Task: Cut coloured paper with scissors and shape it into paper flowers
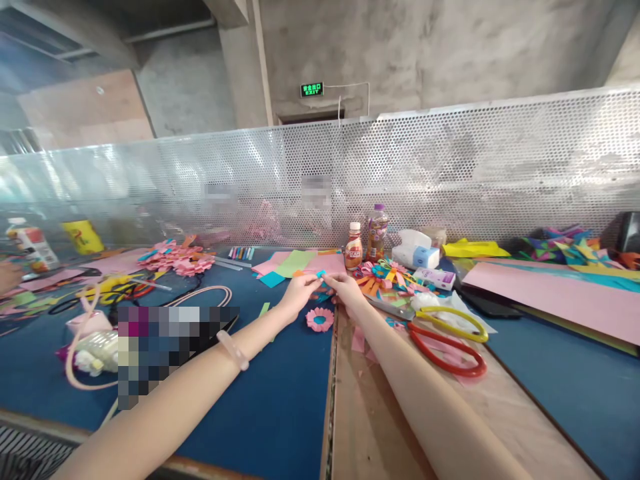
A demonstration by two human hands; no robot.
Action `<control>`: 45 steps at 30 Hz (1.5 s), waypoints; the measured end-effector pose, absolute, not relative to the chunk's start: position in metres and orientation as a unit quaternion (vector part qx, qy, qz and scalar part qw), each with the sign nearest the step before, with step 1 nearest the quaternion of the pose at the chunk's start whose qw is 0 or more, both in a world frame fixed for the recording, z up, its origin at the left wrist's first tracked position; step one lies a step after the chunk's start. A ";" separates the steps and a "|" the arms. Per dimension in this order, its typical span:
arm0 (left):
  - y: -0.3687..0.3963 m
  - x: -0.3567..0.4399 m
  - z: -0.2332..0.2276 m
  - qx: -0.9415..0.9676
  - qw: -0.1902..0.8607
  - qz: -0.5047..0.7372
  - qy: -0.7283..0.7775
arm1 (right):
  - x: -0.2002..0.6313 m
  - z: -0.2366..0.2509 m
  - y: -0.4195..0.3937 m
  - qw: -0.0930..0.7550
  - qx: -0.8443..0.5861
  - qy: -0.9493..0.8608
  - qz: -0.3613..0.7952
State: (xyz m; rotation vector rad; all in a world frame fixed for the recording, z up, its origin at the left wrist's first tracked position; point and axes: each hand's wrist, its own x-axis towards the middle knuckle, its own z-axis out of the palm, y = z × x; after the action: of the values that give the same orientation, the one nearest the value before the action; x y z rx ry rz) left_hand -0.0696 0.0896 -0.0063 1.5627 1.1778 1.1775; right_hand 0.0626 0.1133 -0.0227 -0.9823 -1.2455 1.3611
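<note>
Both arms reach forward over the blue table. My left hand [299,295] is closed, its fingertips pinching a small piece of blue paper [321,274]. My right hand [346,291] meets it from the other side, also pinching at that piece. Just below the hands lies a pink paper flower [320,319] with a blue centre. More blue paper bits sit under the fingers, partly hidden. Behind my hands are pink and green paper sheets [296,264] and a blue paper square [273,279].
Red-handled scissors [447,357] and a yellow handle loop [453,321] lie right. Two drink bottles [354,247] and a tissue pack [415,253] stand behind. Pink paper flowers [180,260] pile up left. Another person's hand [10,277] shows at far left. A perforated metal panel [240,187] closes the back.
</note>
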 end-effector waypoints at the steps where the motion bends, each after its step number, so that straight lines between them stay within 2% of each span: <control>1: 0.090 -0.070 -0.006 0.623 0.416 0.470 0.467 | 0.063 -0.022 0.113 0.505 -0.403 -0.511 0.568; 5: 0.092 -0.070 -0.007 0.597 0.427 0.498 0.462 | 0.063 -0.020 0.114 0.511 -0.393 -0.491 0.585; 10: 0.098 -0.074 -0.009 0.455 0.470 0.604 0.455 | 0.063 -0.019 0.116 0.513 -0.396 -0.472 0.598; 19: 0.124 -0.112 -0.007 0.243 0.416 0.753 0.448 | 0.063 -0.019 0.115 0.477 -0.402 -0.487 0.611; 37: 0.120 -0.116 0.000 0.160 0.374 0.798 0.445 | 0.065 -0.016 0.113 0.444 -0.407 -0.501 0.622; 45: 0.125 -0.121 0.002 0.134 0.380 0.778 0.482 | 0.069 -0.014 0.116 0.489 -0.430 -0.453 0.609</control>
State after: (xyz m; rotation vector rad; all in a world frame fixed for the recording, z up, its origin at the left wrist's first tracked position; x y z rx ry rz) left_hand -0.1209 0.1254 0.0015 0.3414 1.2307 1.9881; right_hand 0.0690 0.1159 -0.0137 -1.0457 -1.1022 1.4793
